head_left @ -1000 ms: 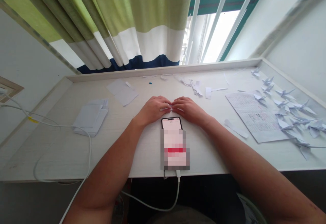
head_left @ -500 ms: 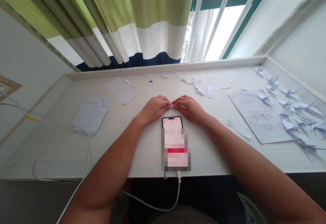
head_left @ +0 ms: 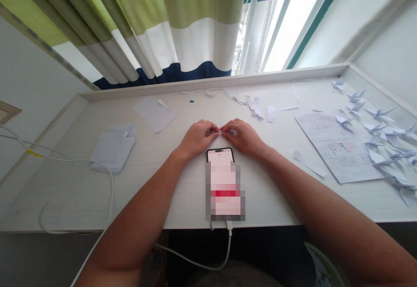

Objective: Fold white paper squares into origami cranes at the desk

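My left hand [head_left: 201,138] and my right hand [head_left: 243,136] meet over the middle of the desk, fingertips nearly touching. Between them they pinch a small piece of white paper [head_left: 220,133], mostly hidden by the fingers; its folded shape cannot be made out. Both hands are closed on it. Just below lies a phone [head_left: 224,182] with a lit pinkish screen, partly blurred out, and a white cable [head_left: 229,226] plugged into its lower end. Several folded paper cranes [head_left: 379,113] sit at the right side of the desk.
A stack of white paper [head_left: 112,150] lies at left beside a looping cable [head_left: 113,191]. Loose sheets [head_left: 156,115] and paper scraps [head_left: 256,106] are near the back ledge. A printed sheet [head_left: 339,152] and a paper strip [head_left: 308,164] lie right of my arm.
The view has shifted slightly, so the cranes and printed sheet sit a little further right. My fingers have moved slightly around the paper, still pinching it.
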### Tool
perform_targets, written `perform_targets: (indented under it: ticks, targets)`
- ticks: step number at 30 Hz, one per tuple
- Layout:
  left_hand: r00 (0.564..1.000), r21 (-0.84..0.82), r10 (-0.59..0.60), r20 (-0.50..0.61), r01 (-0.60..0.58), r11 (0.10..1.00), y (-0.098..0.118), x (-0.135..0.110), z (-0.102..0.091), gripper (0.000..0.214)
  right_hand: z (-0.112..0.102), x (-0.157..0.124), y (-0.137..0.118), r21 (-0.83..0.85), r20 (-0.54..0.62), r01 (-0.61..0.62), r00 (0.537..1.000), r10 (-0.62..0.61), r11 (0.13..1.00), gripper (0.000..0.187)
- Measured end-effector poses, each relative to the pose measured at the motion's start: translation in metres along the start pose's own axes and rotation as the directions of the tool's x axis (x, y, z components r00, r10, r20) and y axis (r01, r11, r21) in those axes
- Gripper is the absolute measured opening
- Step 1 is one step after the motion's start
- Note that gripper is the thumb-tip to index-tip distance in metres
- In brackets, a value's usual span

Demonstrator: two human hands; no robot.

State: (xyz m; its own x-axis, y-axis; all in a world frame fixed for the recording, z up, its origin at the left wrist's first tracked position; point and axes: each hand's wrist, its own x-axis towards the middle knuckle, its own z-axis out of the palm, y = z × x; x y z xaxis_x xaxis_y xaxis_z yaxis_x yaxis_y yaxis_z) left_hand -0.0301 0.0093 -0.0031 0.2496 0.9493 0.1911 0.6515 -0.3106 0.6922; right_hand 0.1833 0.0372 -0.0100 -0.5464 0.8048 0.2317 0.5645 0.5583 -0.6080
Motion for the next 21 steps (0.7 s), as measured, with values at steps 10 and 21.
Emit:
perform_targets:
  ticks: [10,21]
  targets:
    - [0.997,-0.066,-0.064,-0.050,0.061,0.996,-0.0027,0.0008,0.0046,0.013,0.0025,0.0003,-0.0001,0.067,-0.096,-0.086,0.991,0.092,0.994,0.013]
    - [0.997,-0.055,-0.063,-0.034,0.061,0.997,-0.0043,0.0021,0.0031,0.011,0.0054,0.0033,0.0036,0.118,-0.093,-0.075,0.992,0.086,0.990,0.014]
